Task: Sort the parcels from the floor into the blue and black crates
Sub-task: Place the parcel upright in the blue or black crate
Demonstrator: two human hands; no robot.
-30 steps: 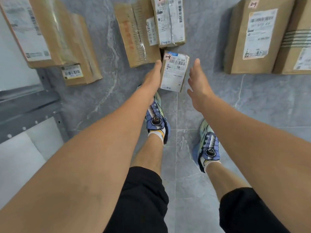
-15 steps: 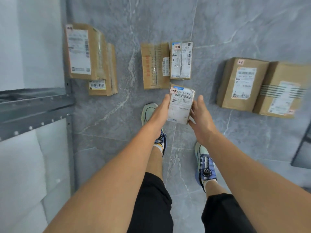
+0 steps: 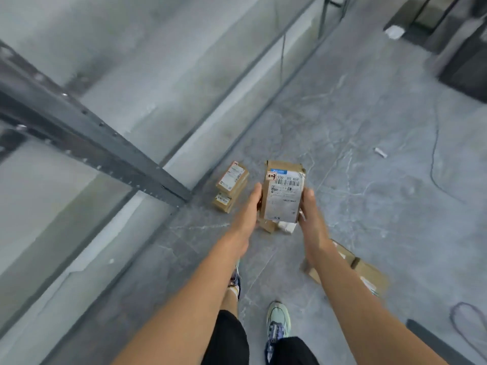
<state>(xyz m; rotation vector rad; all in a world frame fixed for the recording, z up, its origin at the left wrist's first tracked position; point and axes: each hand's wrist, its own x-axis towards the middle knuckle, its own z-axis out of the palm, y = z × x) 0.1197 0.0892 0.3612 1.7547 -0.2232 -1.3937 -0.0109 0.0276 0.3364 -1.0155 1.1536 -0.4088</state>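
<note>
Lifted higher and swung away from the row of boxes of half a second ago: small cardboard parcel [image 3: 284, 196], now in mid-air above the grey marbled floor [image 3: 369, 127]. Held upright, white shipping label [image 3: 283, 206] with barcode facing the camera, red-marked sticker [image 3: 271, 176] at its top left corner. Clamped between both hands: left hand [image 3: 250, 206] flat against the left edge, right hand [image 3: 311, 214] flat against the right edge, fingers of both straight and together, pointing up; thumbs too blurred to tell. Down left of it, on the floor, two stacked parcels [image 3: 231, 185] with labels up, just beside the foot of a grey metal shelf frame [image 3: 105, 143]. Behind its lower edge, partly hidden, a brown box [image 3: 267, 227] and a white packet [image 3: 287, 228]. Under the right forearm, two flat cardboard boxes [image 3: 369, 275] side by side. Thin cable [image 3: 433, 164] on the floor at right.
</note>
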